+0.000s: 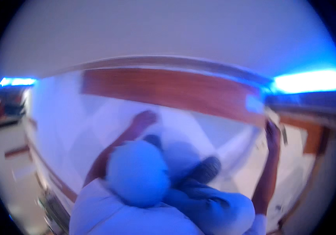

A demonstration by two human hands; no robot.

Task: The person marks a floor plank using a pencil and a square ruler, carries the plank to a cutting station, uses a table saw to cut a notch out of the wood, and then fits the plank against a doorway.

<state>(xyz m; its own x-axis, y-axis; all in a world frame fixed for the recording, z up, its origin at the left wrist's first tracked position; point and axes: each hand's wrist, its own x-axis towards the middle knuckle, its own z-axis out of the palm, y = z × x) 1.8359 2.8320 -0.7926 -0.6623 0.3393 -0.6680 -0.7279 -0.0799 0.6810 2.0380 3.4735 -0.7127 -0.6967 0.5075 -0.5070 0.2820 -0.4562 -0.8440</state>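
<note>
1. We see a long reddish-brown board (172,87) at 12 o'clock, its ends reaching toward 10 and 3 o'clock.
2. Of the hands, our right hand (272,135) is at 3 o'clock, by the board's right end; blur keeps us from telling whether it grips.
3. Our left hand (146,118) is near the centre, toward 9 o'clock, just below the board's lower edge; we cannot tell whether it is open or closed.
4. We see a dark shoe (207,170) at 5 o'clock.
5. A bright bluish light (311,81) glows between 2 and 3 o'clock.
</note>
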